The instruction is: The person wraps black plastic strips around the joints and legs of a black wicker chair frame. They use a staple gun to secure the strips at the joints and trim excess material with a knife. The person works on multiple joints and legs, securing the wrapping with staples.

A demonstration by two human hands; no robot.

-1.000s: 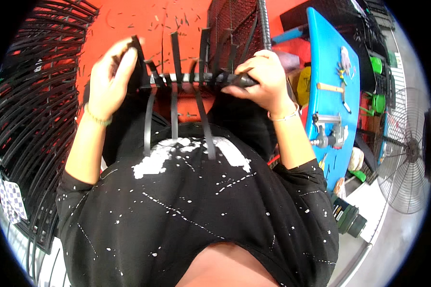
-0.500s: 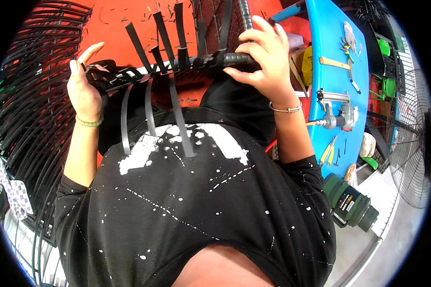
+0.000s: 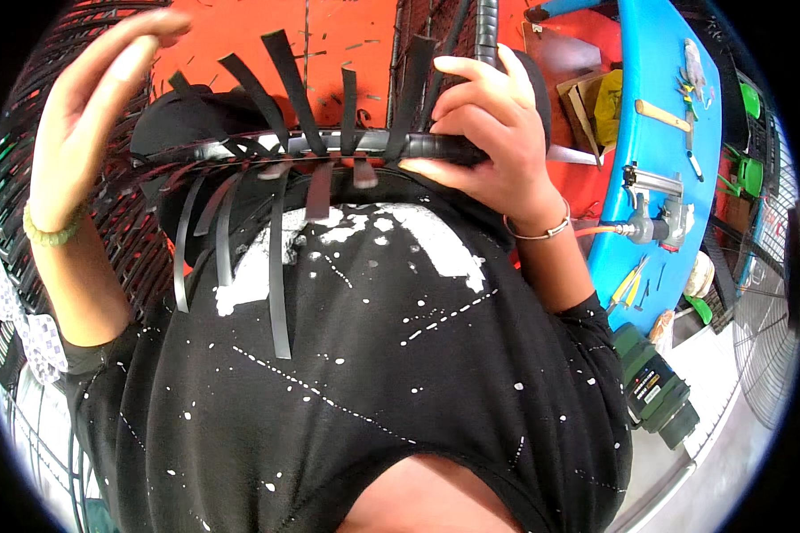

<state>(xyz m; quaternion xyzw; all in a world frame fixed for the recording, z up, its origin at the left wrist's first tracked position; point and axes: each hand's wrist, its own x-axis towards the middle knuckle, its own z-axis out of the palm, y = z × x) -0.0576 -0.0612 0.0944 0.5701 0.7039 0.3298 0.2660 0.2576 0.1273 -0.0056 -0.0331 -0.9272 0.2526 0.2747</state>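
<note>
A dark woven frame lies across my lap, its front bar (image 3: 329,140) wrapped in black strip with a bare grey stretch. Several flat black strips stand up from the bar, among them a wide strip (image 3: 289,89). More ends hang toward my shirt, one long strip (image 3: 278,266) lowest. My right hand (image 3: 498,138) grips the wrapped corner at the bar's right end, thumb along the near side. My left hand (image 3: 80,129) is raised beyond the bar's left end, fingers stretched out, slightly blurred, holding nothing that I can see.
Stacked black woven frames (image 3: 18,169) curve along the left. On the right, a blue table (image 3: 631,124) carries a hammer (image 3: 662,115), an air nailer (image 3: 658,218) and yellow-handled pliers (image 3: 629,282). A green battery-like unit (image 3: 653,386) and a fan (image 3: 769,329) stand nearby. Strip scraps litter the red floor.
My left hand has lifted away from the bar's left end, up and to the left. The frame has tilted and shifted, its side now upright. My right hand still grips the corner.
</note>
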